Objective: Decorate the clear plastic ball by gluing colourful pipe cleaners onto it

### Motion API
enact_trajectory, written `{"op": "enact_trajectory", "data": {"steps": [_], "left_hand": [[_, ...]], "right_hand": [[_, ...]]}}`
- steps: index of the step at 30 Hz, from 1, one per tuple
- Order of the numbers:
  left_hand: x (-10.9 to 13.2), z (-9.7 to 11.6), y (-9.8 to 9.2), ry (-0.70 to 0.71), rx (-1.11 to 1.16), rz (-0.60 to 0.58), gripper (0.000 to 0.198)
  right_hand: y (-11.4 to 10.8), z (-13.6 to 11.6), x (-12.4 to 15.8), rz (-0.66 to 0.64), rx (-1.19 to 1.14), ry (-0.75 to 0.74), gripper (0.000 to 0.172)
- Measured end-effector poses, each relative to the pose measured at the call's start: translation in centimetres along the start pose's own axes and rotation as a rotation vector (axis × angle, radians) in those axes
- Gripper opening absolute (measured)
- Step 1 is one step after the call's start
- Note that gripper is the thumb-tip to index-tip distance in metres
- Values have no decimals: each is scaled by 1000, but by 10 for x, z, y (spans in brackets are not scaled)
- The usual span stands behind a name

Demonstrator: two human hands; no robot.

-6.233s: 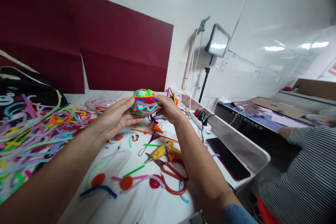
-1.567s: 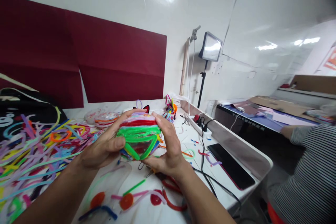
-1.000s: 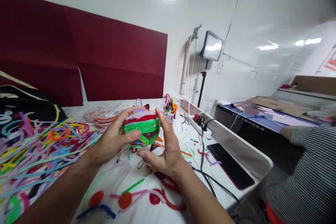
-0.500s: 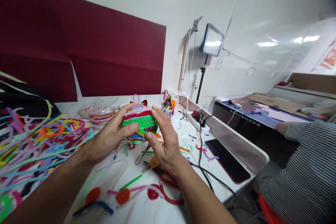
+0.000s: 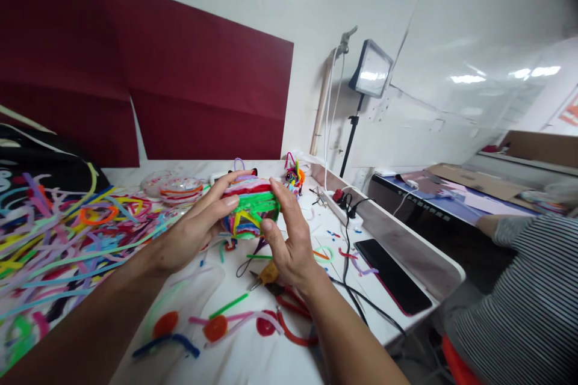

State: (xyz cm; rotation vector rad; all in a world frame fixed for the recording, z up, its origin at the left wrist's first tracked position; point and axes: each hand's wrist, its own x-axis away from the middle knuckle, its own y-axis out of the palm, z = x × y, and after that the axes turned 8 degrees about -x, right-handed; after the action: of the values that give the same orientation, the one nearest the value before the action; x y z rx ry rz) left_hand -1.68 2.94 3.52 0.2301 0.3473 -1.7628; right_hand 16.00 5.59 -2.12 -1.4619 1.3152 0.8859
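Note:
Between my hands is a rounded craft piece wrapped in coloured pipe cleaners (image 5: 253,204), with red, pink, green, yellow and blue bands. My left hand (image 5: 192,234) grips its left side, thumb across the front. On the right side, my right hand (image 5: 293,243) closes on it with thumb and fingers. Under my right hand lies a yellow tool with a pointed metal tip (image 5: 267,274), partly hidden by the wrist. A short green stick (image 5: 229,306) and orange discs (image 5: 215,328) lie nearer to me.
A large heap of loose pipe cleaners (image 5: 85,240) covers the left of the table. To the right are a phone (image 5: 392,277), black cables (image 5: 345,264) and a power strip (image 5: 345,213). A lamp (image 5: 372,69) stands behind. A person in a striped top (image 5: 506,301) is at far right.
The craft piece has turned slightly in my hands, showing more of its yellow and blue front. My left thumb has moved up along it. The view has shifted a little.

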Motion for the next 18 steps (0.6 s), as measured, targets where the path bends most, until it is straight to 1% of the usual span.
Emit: {"op": "enact_trajectory", "data": {"steps": [3, 7, 11, 13, 15, 18], "left_hand": [[0, 1, 0, -14, -123, -1, 65], [-2, -1, -1, 66, -270, 23, 74], [-4, -3, 0, 110, -307, 91, 74], [-4, -2, 1, 87, -243, 113, 75], [-4, -2, 2, 23, -109, 108, 74], [-4, -1, 1, -78, 119, 81, 64]], "right_hand": [[0, 0, 0, -5, 46, -14, 55], [0, 0, 0, -10, 66, -22, 55], [1, -1, -1, 7, 12, -34, 56], [1, 0, -1, 17, -5, -23, 56], [1, -1, 0, 14, -10, 18, 58], [0, -1, 1, -13, -31, 109, 69]]}}
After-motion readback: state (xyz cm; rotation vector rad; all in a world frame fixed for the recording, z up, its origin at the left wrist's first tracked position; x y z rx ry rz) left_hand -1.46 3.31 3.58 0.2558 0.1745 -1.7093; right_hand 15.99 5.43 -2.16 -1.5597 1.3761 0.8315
